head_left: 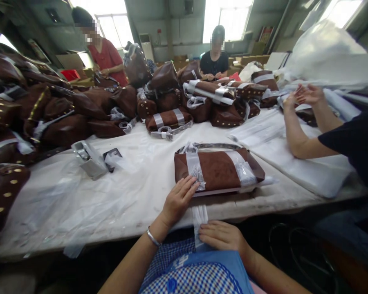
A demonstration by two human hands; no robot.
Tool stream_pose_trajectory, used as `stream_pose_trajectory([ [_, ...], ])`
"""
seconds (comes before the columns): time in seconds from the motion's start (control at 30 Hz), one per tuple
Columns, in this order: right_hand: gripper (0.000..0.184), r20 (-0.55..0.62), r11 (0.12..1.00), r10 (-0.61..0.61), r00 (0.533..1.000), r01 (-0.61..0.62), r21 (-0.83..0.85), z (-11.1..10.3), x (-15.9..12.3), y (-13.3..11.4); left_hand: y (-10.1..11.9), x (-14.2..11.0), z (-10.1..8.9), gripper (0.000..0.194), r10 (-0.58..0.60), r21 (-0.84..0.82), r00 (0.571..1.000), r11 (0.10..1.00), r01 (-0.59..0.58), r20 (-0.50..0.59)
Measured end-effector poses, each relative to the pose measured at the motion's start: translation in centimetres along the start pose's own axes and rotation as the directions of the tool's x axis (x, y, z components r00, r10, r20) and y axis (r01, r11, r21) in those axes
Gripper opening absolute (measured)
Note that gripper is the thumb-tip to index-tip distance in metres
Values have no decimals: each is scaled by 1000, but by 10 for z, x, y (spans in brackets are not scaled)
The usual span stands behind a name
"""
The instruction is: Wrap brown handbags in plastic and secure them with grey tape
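left fingers: side by side and nearly straight, tips resting at the lower end of the left band; the thumb is hidden, so i cannot tell if they pinch.
right fingers: close together, laid against the strip; whether the thumb grips it from behind cannot be told.
left hand: at the bag's front edge, a bangle on its wrist.
right hand: lower, off the table, just before the apron.
bag: brown, lying near the front edge of the table, right of the middle, its handle along the far side.
done: left band and right band lie across the bag, and clear wrap covers the handle's left end.
to do: the strip hangs below the table edge, so the left side looks unfinished; the right band looks laid down, though its underside is hidden.
beside: a metal holder stands well to the left.
behind: a banded bag, seemingly further along, lies before the pile, where some bags have bands and others show none.
around: a co-worker's hands rise at right, near plastic sheets; two people are across the table.
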State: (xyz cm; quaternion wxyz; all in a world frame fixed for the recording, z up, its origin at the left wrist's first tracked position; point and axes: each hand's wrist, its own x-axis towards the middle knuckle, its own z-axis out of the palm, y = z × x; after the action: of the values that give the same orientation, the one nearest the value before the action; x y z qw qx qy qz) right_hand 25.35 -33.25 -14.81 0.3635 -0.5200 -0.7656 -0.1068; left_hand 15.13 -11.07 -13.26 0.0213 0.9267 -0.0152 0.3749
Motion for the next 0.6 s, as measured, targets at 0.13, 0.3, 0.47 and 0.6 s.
stream_pose_trajectory([
  [0.13, 27, -11, 998, 42, 999, -41, 38, -21, 18, -2, 0, -1, 0, 42, 32, 38, 999, 999, -33, 25],
  [0.3, 27, -63, 995, 96, 993, -93, 37, -50, 50, 11, 6, -2, -8, 43, 61, 132, 995, 989, -70, 74],
  [0.47, 31, -57, 996, 77, 995, -80, -43, -66, 79, 33, 15, -4, -11, 42, 35, 201, 997, 978, -49, 72],
  [0.6, 37, -23, 996, 22, 999, -24, -85, -76, 85, 41, 20, -4, -12, 40, -2, 212, 999, 977, -8, 50],
])
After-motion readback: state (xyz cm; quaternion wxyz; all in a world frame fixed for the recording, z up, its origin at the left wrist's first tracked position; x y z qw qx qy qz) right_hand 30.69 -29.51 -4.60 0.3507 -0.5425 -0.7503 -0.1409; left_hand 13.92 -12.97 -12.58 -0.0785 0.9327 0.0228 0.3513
